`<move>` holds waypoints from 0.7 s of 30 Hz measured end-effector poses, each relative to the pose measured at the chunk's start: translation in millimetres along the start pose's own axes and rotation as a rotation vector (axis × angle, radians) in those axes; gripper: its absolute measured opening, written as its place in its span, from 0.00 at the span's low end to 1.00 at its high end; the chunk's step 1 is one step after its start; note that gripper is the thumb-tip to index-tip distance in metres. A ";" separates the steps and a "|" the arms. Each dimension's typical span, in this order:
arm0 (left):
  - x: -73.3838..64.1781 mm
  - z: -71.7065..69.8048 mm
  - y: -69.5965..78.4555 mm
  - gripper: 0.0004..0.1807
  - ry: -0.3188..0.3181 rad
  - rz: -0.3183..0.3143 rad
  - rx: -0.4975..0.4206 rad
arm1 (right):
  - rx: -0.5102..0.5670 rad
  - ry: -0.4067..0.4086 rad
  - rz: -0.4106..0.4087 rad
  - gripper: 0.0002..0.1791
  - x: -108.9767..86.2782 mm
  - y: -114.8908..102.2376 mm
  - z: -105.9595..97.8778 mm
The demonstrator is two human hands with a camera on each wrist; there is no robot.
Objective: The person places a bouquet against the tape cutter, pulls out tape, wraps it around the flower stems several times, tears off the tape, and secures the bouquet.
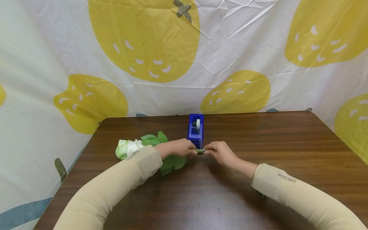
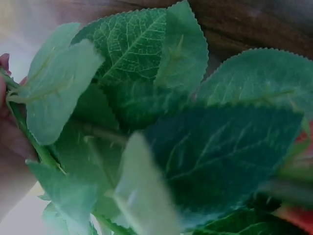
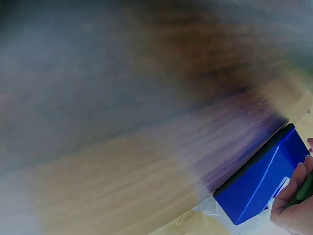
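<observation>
Artificial flowers lie across the table left of centre, with a white rose head (image 1: 126,149) and broad green leaves (image 2: 220,152). A bit of red petal (image 2: 304,139) shows at the edge of the left wrist view. My left hand (image 1: 182,147) grips the green stems (image 1: 200,150) just past the leaves. On the other side, my right hand (image 1: 220,152) pinches the stem ends between thumb and fingers. Only a short piece of stem shows between the two hands. Right behind them stands a blue tape dispenser (image 1: 196,131) holding a roll of tape (image 1: 198,124).
The brown wooden table (image 1: 273,137) reaches back to a hanging white cloth (image 1: 235,38) printed with yellow fruit. Pale sleeves (image 1: 115,185) cover both forearms. The dispenser stands close to the fingertips of both hands.
</observation>
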State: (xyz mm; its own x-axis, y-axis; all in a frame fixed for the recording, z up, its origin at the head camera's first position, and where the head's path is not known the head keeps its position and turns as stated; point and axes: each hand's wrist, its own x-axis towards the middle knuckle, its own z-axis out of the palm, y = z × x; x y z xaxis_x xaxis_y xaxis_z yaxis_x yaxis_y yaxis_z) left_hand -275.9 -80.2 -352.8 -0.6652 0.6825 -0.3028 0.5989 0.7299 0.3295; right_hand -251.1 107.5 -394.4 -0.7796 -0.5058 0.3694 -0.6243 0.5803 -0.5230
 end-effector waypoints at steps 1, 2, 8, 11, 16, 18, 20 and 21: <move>0.0 -0.7 -0.1 0.15 -0.011 -0.005 -0.010 | -0.001 0.009 -0.004 0.05 0.1 0.0 0.0; 0.0 -1.2 0.2 0.15 -0.019 -0.009 -0.015 | -0.003 0.017 -0.003 0.05 0.0 -0.2 -0.1; -1.2 -0.6 5.8 0.14 0.009 -0.034 0.008 | 0.032 0.035 0.034 0.06 -1.2 -1.4 -1.3; -1.4 3.5 8.4 0.13 0.055 -0.056 0.078 | 0.040 0.041 0.052 0.05 -0.5 -1.7 -0.8; -3.3 13.1 9.1 0.11 0.135 -0.069 0.254 | 0.030 0.016 0.095 0.06 0.0 -4.2 -0.6; -4.7 17.2 8.4 0.11 0.179 -0.047 0.339 | 0.032 0.003 0.118 0.07 0.2 -5.1 -0.8; -5.5 21.7 7.0 0.11 0.244 -0.011 0.432 | 0.036 -0.003 0.138 0.07 0.7 -6.0 -1.2; -5.8 23.8 6.3 0.11 0.280 0.010 0.474 | 0.037 -0.004 0.147 0.07 0.9 -6.3 -1.5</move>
State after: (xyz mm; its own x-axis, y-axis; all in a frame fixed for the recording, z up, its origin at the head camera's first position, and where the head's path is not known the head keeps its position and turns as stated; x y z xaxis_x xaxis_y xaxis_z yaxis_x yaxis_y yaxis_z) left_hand -257.6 -78.7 -370.3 -0.7131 0.7004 -0.0305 0.6978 0.7048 -0.1275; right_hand -248.0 104.4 -389.6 -0.8622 -0.4196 0.2840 -0.5012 0.6242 -0.5993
